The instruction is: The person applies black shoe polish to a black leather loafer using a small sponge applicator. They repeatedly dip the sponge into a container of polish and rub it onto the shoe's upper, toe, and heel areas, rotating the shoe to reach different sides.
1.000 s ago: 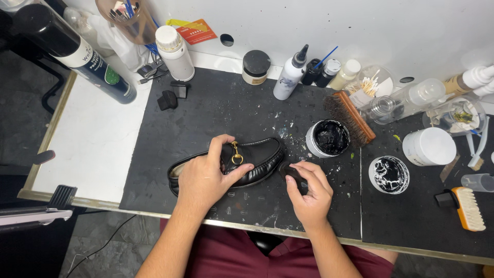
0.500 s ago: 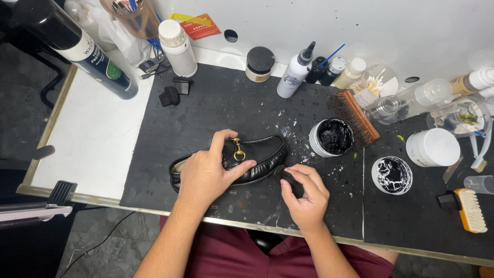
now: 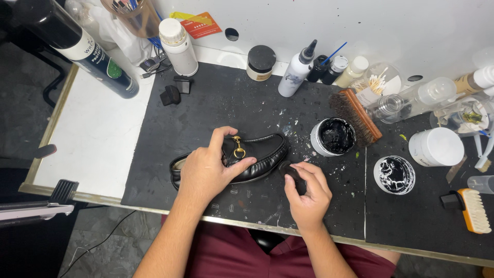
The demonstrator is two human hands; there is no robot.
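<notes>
A black loafer (image 3: 260, 154) with a gold buckle lies on its side on the black mat (image 3: 231, 103), toe pointing right. My left hand (image 3: 208, 167) presses down over the shoe's middle and heel, thumb and fingers around the buckle. My right hand (image 3: 307, 193) holds a small black applicator (image 3: 289, 171) just off the toe of the shoe. An open tub of black polish (image 3: 334, 136) stands right of the toe.
A wooden brush (image 3: 356, 116) leans beside the tub. The tub's lid (image 3: 394, 175) and a white jar (image 3: 436, 146) sit further right, an orange-backed brush (image 3: 471, 210) at the right edge. Bottles and jars line the back wall. A large spray can (image 3: 82, 49) lies at the left.
My right hand has shifted slightly with the applicator near the toe. The left hand stays on the shoe.
</notes>
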